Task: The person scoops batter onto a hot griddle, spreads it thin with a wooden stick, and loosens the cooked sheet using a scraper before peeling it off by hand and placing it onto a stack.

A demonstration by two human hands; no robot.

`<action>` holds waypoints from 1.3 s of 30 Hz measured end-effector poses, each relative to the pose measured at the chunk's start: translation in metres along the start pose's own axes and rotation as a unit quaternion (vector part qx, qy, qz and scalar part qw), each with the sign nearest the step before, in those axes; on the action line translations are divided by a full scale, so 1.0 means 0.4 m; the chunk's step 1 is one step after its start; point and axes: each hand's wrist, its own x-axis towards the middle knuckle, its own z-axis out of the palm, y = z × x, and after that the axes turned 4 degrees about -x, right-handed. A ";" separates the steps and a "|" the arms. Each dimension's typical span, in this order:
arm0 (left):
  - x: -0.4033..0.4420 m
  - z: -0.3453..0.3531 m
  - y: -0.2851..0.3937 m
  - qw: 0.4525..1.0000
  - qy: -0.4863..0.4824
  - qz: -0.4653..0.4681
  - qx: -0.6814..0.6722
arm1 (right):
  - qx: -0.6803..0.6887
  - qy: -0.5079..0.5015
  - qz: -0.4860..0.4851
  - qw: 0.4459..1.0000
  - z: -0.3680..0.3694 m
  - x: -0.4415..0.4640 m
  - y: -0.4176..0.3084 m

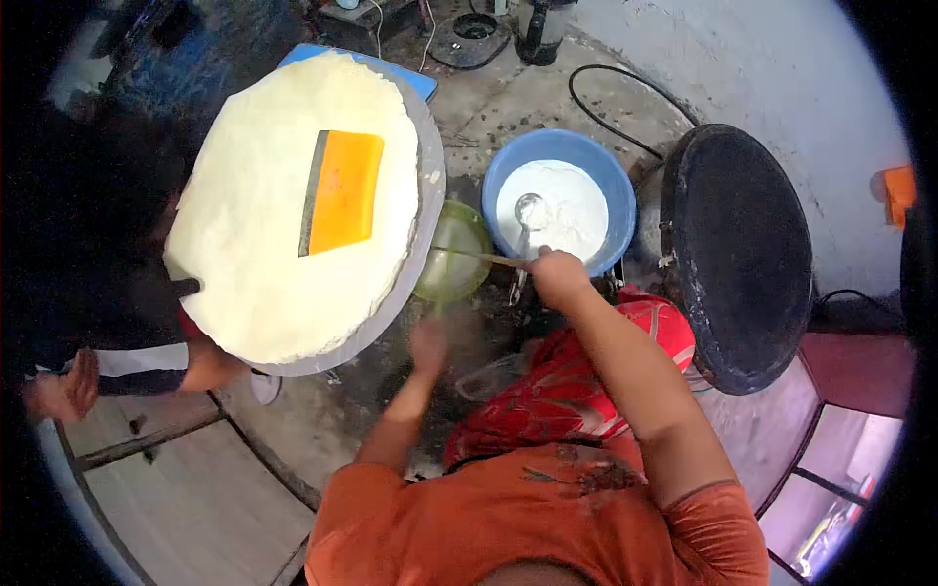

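My right hand (559, 276) is closed around a thin wooden stick (503, 260) that reaches left across a green bowl (459, 278). Beside that hand stands a blue basin (495, 161) of white batter-like stuff (572, 195), with a metal ladle (529, 207) resting in it. Just below the green bowl, my left hand (427, 344) is smeared by motion, and its fingers cannot be made out. To the left is a large round stack of thin pale sheets (254, 195). An orange scraper (344, 190) with a dark edge lies on it.
A round black griddle plate (743, 259) stands at the right. Another person's hand (63, 391) shows at the far left, below the pale stack. A black cable (625, 73) curls along the floor by the wall, near a dark jug (540, 34).
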 end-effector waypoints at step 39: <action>-0.032 0.031 0.142 0.793 0.450 0.347 0.222 | 0.026 0.119 0.114 0.986 -0.275 -0.299 0.067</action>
